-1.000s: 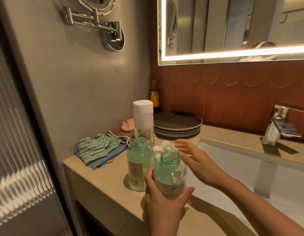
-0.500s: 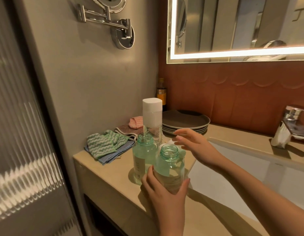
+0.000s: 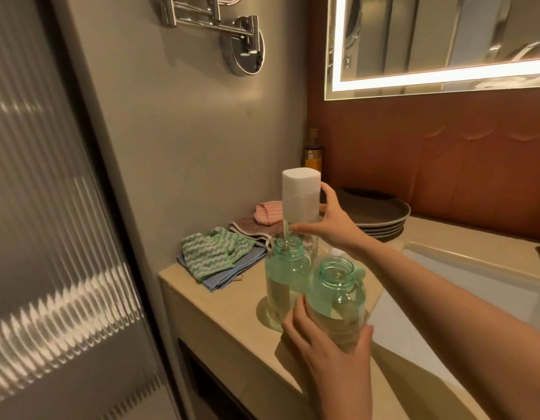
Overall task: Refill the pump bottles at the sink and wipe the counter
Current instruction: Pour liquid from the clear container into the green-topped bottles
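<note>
Refilling step: at centre frame the right hand [image 3: 332,222] has its fingers round the tall white-capped frosted refill bottle [image 3: 300,192]. At lower centre the left hand [image 3: 329,353] grips an open green translucent bottle [image 3: 338,298] on the beige worktop [image 3: 232,307]. The next move likely calls for uncapping, then pouring.

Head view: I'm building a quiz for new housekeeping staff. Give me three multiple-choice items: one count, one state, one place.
1. How many green bottles stand open? A one B two C three
2. The right hand: A grips the white bottle B hangs idle C lies flat on a green bottle
3. The plates stand: A before the green bottles B behind the white bottle C atop the green bottles
Answers: B, two bare necks show; A, thumb and fingers curl round it; B, the stack lies beyond it.
</note>
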